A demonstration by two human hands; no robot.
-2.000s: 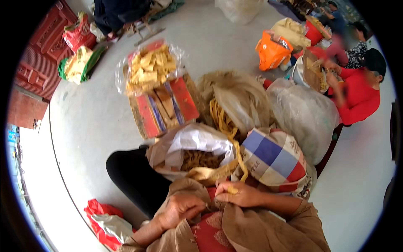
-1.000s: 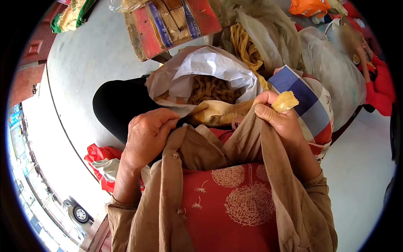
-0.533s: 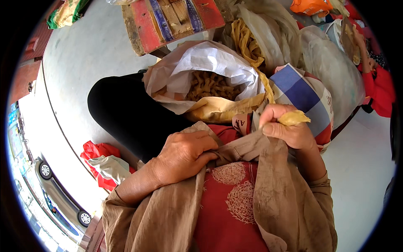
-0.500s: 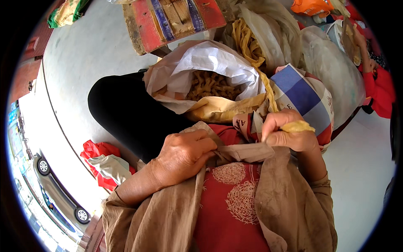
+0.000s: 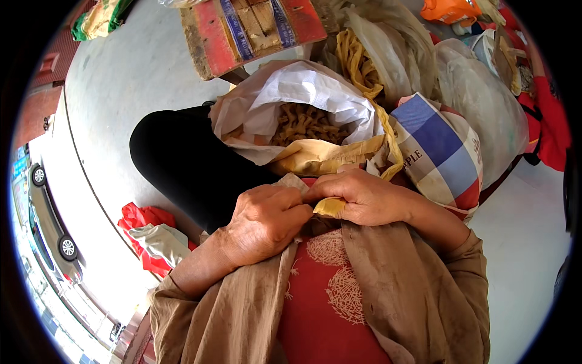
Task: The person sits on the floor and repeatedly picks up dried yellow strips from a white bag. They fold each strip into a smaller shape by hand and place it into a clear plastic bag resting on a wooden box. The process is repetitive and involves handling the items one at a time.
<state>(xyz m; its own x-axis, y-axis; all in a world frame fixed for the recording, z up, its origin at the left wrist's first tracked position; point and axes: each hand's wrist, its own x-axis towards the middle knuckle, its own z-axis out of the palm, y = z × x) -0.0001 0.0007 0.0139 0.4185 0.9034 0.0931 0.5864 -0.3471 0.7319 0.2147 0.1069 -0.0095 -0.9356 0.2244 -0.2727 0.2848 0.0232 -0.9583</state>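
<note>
Low over the person's lap, just in front of the open sack, the two hands meet. The right hand [image 5: 367,197] is curled closed around a small yellow piece [image 5: 330,207], which sits under its bent fingers [image 5: 339,182] and shows only at the knuckle end, where a rounded yellow tip pokes out toward the left hand [image 5: 267,221]. The left hand is also closed, its fingers folded down onto the tan fabric [image 5: 291,182] at the lap, and its knuckles touch the yellow tip. The piece seems to run roughly left to right along the right palm, tip pointing to the person's left; most of its length is hidden inside the fist, so its true shape and long axis cannot be settled.

Just beyond the hands, the white-lined sack [image 5: 303,91] stands open, holding a heap of twisted brown-yellow pieces [image 5: 306,121]. A yellow cloth fold [image 5: 321,159] lies across its near lip, touching the right hand's fingers. Beside it to the right leans a blue, white and red checked bag [image 5: 439,148]. A black-clad knee [image 5: 182,158] lies left of the sack. A red wooden crate [image 5: 254,24] is cut off by the upper edge. Red and white bags [image 5: 151,233] lie on the concrete floor [image 5: 127,79] near the left forearm.
</note>
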